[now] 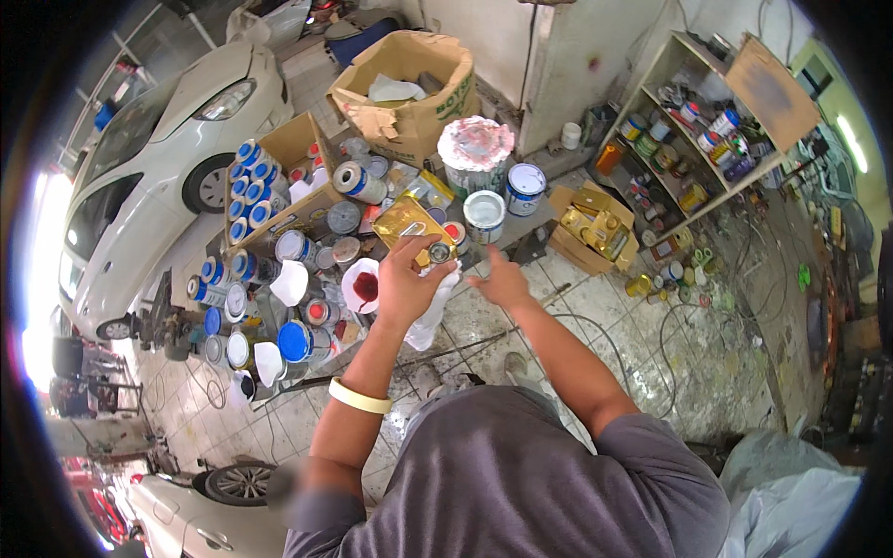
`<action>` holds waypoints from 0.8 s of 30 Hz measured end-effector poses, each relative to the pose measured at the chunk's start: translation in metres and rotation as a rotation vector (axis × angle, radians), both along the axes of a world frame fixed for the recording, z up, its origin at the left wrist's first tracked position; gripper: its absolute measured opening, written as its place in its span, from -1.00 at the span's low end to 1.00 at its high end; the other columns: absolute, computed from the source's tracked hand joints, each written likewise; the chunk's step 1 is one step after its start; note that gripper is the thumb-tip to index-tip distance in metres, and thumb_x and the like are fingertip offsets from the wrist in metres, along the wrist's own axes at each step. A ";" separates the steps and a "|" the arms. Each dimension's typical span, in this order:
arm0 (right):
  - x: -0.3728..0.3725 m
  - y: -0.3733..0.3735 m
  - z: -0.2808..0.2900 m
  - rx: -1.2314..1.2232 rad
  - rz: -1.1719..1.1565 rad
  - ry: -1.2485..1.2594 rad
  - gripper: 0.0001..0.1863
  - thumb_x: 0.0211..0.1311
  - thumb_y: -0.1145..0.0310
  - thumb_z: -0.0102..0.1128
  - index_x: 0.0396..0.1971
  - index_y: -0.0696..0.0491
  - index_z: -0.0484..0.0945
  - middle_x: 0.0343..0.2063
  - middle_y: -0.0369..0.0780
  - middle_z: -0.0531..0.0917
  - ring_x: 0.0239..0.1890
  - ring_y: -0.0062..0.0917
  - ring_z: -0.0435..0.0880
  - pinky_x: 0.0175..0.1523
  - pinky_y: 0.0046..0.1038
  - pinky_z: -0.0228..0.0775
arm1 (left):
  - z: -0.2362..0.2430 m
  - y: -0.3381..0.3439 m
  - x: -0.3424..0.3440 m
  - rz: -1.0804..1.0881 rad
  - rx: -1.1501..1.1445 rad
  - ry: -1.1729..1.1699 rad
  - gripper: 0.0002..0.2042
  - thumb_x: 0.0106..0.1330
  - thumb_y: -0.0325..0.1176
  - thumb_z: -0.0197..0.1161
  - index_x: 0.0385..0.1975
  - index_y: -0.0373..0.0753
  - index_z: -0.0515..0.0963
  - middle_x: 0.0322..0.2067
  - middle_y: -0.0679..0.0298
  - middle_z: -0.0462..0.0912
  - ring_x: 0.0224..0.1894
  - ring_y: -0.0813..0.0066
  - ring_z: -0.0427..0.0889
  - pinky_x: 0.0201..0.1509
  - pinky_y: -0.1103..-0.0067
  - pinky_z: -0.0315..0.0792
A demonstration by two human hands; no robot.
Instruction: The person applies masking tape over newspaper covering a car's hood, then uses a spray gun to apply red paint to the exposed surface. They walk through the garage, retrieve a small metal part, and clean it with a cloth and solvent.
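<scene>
My left hand (pixel 407 286) is closed at the near end of a gold rectangular tin (pixel 406 221), its fingers around the round spout (pixel 439 251). A white crumpled rag or plastic (pixel 428 314) hangs just beneath this hand. Beside it on the left stands a white cup (pixel 352 281) with dark red liquid inside. My right hand (pixel 503 282) is apart from the tin, its index finger stretched forward and its thumb out to the left. It appears to hold nothing. Just beyond that finger stands an open paint can (pixel 484 214) with pale contents.
Many paint cans crowd the table, including a blue-lidded can (pixel 296 341). Behind are a paint-crusted bucket (pixel 475 153) and a large cardboard box (pixel 400 93). A box of gold tins (pixel 593 228) sits to the right, near a shelf (pixel 688 130). A hose (pixel 662 372) crosses the floor.
</scene>
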State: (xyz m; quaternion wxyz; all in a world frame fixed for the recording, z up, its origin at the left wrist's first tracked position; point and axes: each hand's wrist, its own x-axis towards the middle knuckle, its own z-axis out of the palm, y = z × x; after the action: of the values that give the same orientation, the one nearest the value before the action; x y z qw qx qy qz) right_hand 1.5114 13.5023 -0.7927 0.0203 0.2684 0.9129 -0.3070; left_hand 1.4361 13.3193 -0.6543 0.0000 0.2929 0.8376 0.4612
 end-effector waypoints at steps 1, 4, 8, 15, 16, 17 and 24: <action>0.017 0.022 -0.030 0.011 -0.057 0.081 -0.16 0.07 0.07 0.52 0.32 0.11 0.41 -0.17 0.06 0.74 -0.06 -0.05 0.74 0.04 -0.14 0.57 | -0.004 0.009 0.001 -0.027 0.028 0.046 -0.54 0.01 -0.41 0.59 -0.01 -0.17 0.70 -0.13 0.23 0.68 -0.43 0.40 0.54 -0.30 0.49 0.48; 0.065 0.064 -0.052 -0.022 -0.103 -0.082 -0.53 -0.01 0.17 0.48 -0.12 0.12 0.67 -0.17 0.02 0.75 -0.04 -0.05 0.73 0.09 -0.19 0.56 | -0.006 0.020 0.008 -0.097 0.048 0.040 -0.54 -0.01 -0.40 0.61 -0.02 -0.15 0.71 -0.13 0.26 0.67 -0.46 0.46 0.49 -0.37 0.53 0.44; 0.113 0.083 -0.016 -0.087 -0.069 -0.256 -0.67 -0.07 0.33 0.41 -0.26 0.15 0.70 -0.18 0.07 0.74 -0.09 -0.03 0.74 0.06 -0.19 0.58 | 0.005 0.024 0.028 -0.142 0.138 0.050 -0.54 -0.03 -0.42 0.63 -0.05 -0.14 0.72 -0.16 0.30 0.64 -0.52 0.56 0.39 -0.44 0.60 0.37; 0.157 0.110 -0.029 0.174 0.199 -0.646 -0.67 0.01 0.42 0.30 -0.22 0.30 0.67 -0.22 0.14 0.73 -0.11 -0.02 0.76 0.02 -0.21 0.66 | 0.051 0.026 0.049 -0.298 0.240 0.111 -0.50 -0.09 -0.53 0.65 -0.05 -0.22 0.71 -0.17 0.33 0.65 -0.47 0.66 0.38 -0.43 0.66 0.29; 0.157 0.109 -0.023 0.147 0.266 -0.700 -0.66 0.06 0.38 0.31 -0.20 0.31 0.67 -0.21 0.14 0.73 -0.09 -0.02 0.76 0.04 -0.20 0.66 | 0.050 0.027 0.048 -0.302 0.249 0.128 -0.52 -0.07 -0.50 0.64 -0.06 -0.21 0.71 -0.17 0.33 0.64 -0.49 0.63 0.38 -0.45 0.64 0.31; 0.168 0.106 -0.032 0.149 0.009 -0.503 -0.57 0.23 0.21 0.32 -0.12 0.31 0.65 -0.18 0.11 0.74 -0.10 -0.05 0.77 0.00 -0.16 0.67 | 0.049 0.029 0.047 -0.305 0.259 0.144 -0.54 -0.05 -0.48 0.64 -0.07 -0.20 0.71 -0.16 0.32 0.64 -0.51 0.60 0.38 -0.46 0.62 0.32; 0.146 0.111 0.042 -0.275 -0.124 -0.667 -0.48 0.29 -0.05 0.37 -0.27 0.23 0.66 -0.47 -0.13 0.76 -0.70 -0.45 0.63 -0.52 -0.37 0.51 | 0.041 0.031 0.041 -0.299 0.161 0.081 -0.57 0.00 -0.43 0.62 -0.07 -0.20 0.70 -0.24 0.30 0.65 -0.53 0.60 0.38 -0.46 0.61 0.34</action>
State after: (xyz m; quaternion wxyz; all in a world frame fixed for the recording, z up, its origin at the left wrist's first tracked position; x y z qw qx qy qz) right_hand 1.6577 13.6135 -0.7503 0.3341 0.4035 0.7881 -0.3233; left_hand 1.4771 13.3504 -0.6137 0.0113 0.4314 0.7444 0.5096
